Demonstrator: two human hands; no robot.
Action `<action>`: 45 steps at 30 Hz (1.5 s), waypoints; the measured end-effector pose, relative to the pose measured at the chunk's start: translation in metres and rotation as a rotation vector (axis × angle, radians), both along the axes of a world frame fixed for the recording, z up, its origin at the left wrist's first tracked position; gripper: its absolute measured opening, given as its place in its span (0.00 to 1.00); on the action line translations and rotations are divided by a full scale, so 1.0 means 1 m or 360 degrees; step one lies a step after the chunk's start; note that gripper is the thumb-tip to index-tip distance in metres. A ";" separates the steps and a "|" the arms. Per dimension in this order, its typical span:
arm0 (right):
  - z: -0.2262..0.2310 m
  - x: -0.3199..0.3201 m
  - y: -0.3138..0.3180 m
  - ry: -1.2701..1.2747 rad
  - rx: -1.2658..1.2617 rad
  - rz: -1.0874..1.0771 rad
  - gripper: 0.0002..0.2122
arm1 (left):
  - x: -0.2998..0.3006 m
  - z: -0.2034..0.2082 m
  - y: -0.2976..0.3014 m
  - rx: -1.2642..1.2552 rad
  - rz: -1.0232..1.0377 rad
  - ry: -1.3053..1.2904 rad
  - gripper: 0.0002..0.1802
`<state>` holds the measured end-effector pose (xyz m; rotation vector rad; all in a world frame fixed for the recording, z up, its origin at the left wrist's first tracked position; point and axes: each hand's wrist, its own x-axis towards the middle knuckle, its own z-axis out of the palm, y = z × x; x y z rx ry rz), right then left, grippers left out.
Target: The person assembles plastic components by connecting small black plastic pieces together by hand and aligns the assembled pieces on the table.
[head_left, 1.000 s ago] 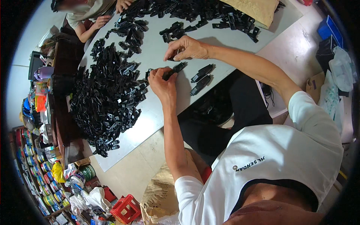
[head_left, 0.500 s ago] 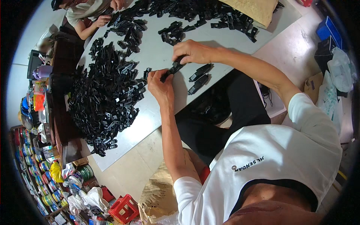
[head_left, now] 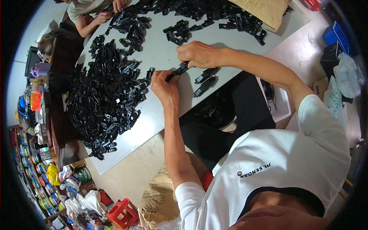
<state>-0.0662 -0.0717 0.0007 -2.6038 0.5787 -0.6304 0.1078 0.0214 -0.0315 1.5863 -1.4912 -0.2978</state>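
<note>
Between my two hands I hold a slim black plastic part (head_left: 181, 69), slanting up to the right just over the white table (head_left: 132, 147). My left hand (head_left: 164, 85) is closed on its lower end, thumb and fingers pinching. Around the upper end the fingers of my right hand (head_left: 197, 55) are closed, partly hiding it. To the right, below my right wrist, two similar black parts (head_left: 204, 86) lie side by side near the table edge. One loose black part (head_left: 150, 73) rests just left of my left hand.
A large heap of black parts (head_left: 103, 99) covers the table's left side, and more lie along the far side near a brown paper sack (head_left: 264, 11). Another person's hand (head_left: 104, 17) is at the far left. A red plastic crate (head_left: 123, 213) stands on the floor.
The view has shifted slightly. My right hand has turned a little on the black part; both hands still hold it in nearly the same place.
</note>
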 end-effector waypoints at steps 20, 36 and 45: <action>0.002 0.020 -0.043 0.0169 -0.0385 -0.0520 0.11 | 0.049 0.041 -0.044 -0.0063 0.0381 -0.0939 0.18; -0.003 -0.030 -0.034 -0.0601 0.1525 0.0004 0.09 | 0.049 0.001 -0.148 -0.0190 -0.0017 -0.1410 0.18; -0.018 -0.019 -0.033 -0.0735 0.1934 0.0127 0.06 | 0.014 0.021 -0.076 -0.0353 -0.0154 -0.1330 0.08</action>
